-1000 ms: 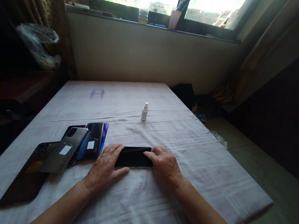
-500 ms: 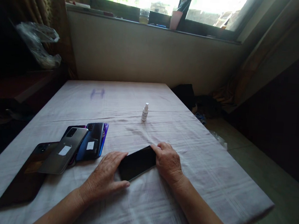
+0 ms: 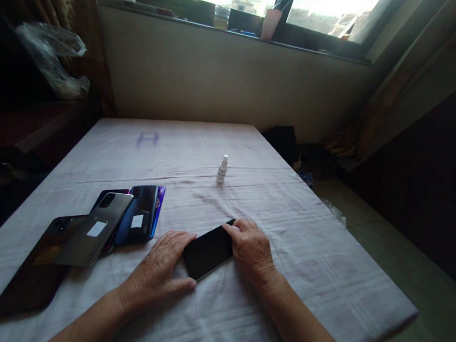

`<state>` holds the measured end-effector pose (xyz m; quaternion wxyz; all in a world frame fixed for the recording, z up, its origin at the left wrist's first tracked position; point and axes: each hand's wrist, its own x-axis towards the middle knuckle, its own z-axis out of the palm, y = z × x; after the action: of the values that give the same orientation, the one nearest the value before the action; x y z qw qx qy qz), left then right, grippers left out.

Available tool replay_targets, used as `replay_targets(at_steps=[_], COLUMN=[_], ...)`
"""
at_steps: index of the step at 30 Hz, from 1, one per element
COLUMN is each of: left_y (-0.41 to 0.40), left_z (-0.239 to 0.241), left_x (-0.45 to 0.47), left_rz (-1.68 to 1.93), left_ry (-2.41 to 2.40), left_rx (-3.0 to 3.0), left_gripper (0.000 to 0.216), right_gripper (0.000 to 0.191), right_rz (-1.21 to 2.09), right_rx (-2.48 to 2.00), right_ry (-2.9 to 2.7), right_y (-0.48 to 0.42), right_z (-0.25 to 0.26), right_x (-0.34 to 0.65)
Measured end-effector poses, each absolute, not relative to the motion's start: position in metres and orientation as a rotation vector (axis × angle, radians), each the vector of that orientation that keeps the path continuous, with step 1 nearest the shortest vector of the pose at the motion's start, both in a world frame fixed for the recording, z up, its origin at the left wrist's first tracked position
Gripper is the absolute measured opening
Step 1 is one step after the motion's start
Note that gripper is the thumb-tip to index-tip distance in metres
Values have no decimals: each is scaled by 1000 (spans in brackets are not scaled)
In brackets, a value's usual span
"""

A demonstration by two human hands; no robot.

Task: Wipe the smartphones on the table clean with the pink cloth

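Note:
A black phone point(image 3: 208, 250) lies screen up and slanted on the white cloth of the table point(image 3: 197, 152). My left hand point(image 3: 160, 269) holds its near left end, thumb under the lower corner and fingers along the edge. My right hand point(image 3: 253, 247) grips its far right end with curled fingers. A small white spray bottle point(image 3: 222, 169) stands upright beyond the phone, apart from both hands.
Several phones point(image 3: 102, 222) lie face down in an overlapping pile at the left, the nearest a dark one point(image 3: 35, 271). The table's right edge drops to the floor. A pink cup point(image 3: 269, 23) stands on the window sill. A plastic bag point(image 3: 49, 57) hangs at left.
The black phone has turned from lying crosswise to slanted, its right end pushed away from me. My right hand moved forward with it; my left hand stayed at the near end.

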<state>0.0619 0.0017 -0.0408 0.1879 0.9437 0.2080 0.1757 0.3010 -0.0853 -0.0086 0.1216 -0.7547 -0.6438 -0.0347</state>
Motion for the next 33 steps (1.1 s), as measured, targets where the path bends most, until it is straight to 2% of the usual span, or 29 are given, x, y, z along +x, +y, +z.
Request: replay_targets(at_steps=[4,17,28,33], left_y=[2,1,1,0], left_z=[-39,-37,-39,-38], left_x=[63,63,65,66], left_rz=[465,470,493,492], left_ry=[600,618,620,629], left_rx=[2642,2646,2658,2657], left_gripper=[83,81,81,81], right_gripper=[36,31,38,33], right_rz=[-153,-209,-344,-314], right_rx=[-2214,-1669,-1992,-1885], right_ry=[-1847,-2068,-1812,-1898], right_y=[-86,-131,-141,-140], right_z=[-12,-20,-31,-26], right_x=[309,333,332,309])
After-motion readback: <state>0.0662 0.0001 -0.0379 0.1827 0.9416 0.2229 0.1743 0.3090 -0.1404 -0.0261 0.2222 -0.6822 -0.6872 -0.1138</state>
